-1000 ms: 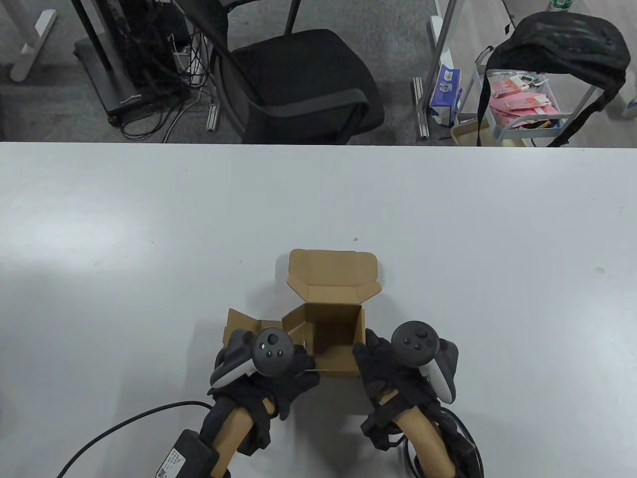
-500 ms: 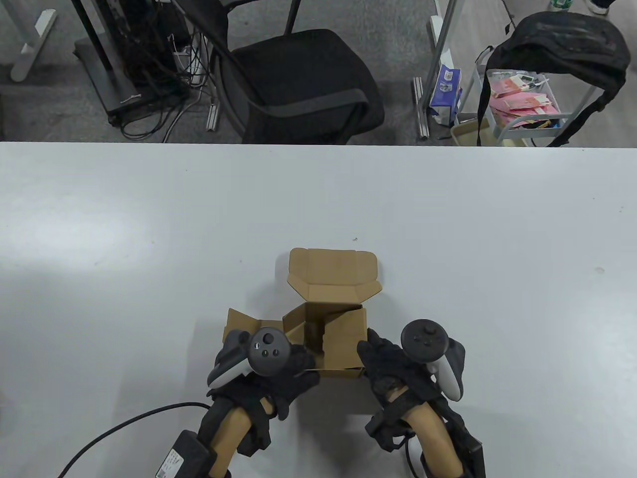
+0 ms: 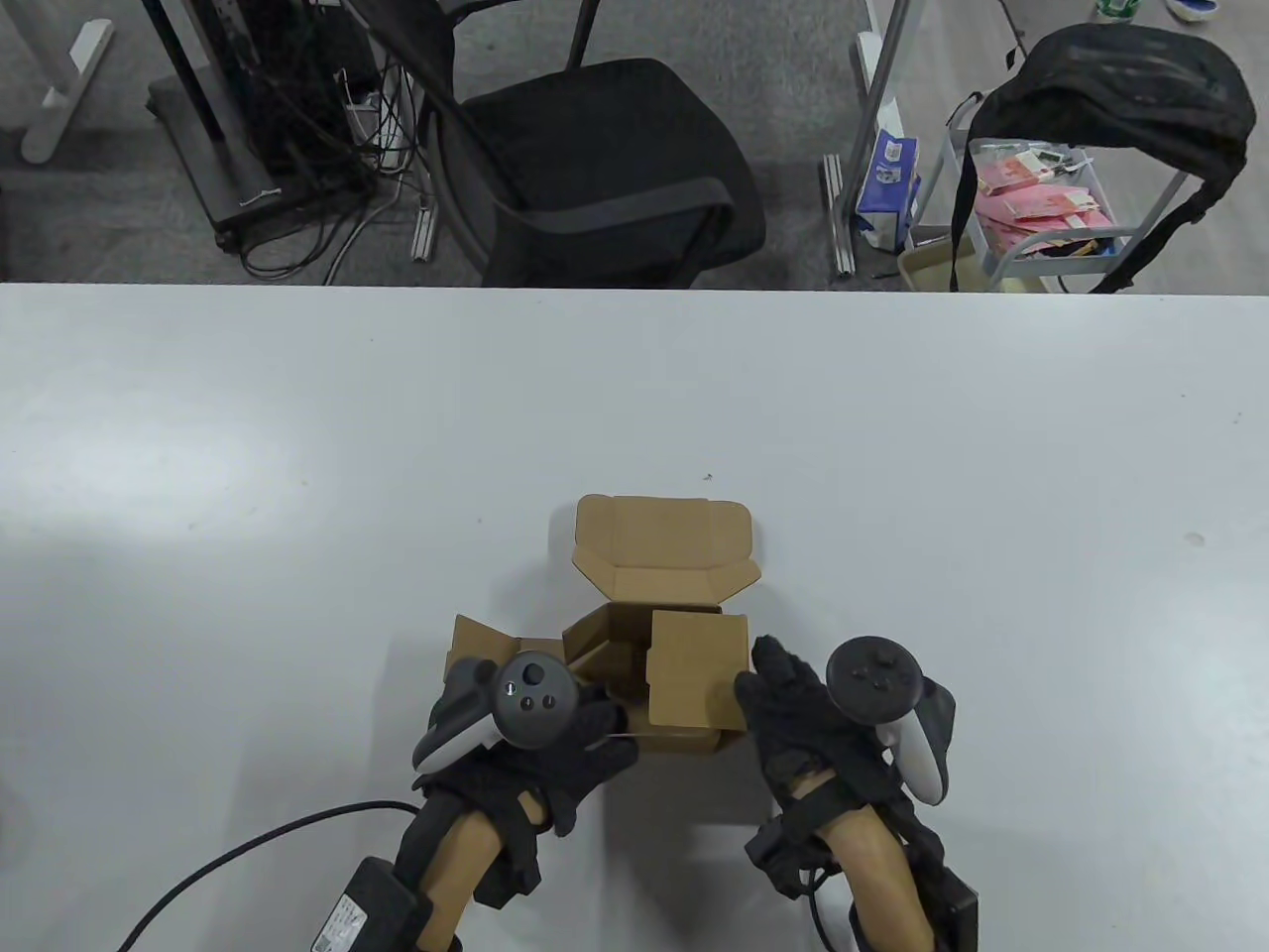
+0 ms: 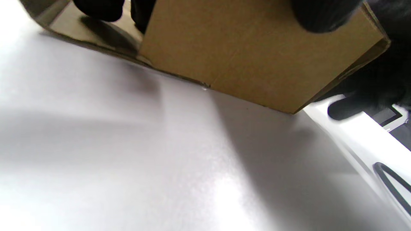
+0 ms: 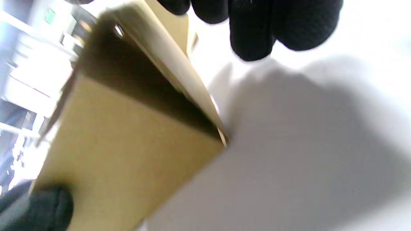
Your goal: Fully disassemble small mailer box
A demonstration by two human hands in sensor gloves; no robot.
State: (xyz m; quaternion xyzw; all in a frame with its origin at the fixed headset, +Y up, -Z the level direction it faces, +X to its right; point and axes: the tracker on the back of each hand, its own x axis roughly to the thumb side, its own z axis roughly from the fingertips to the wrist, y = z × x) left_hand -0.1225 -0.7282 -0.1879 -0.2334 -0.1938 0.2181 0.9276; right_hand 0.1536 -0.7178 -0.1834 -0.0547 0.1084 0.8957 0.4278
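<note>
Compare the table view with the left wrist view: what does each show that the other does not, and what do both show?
Only the table view shows the right hand beside the lifted side panel, the open lid, and the chair beyond the table. Only the left wrist view shows the box's near outer wall meeting the tabletop, with fingertips over its top edge. Both show the cardboard box and the left hand on it.

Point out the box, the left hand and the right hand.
box (image 3: 662, 547): table view, inner face of the open lid.
left hand (image 3: 585, 739): table view, gloved back of hand.
right hand (image 3: 793, 719): table view, gloved back of hand.
</note>
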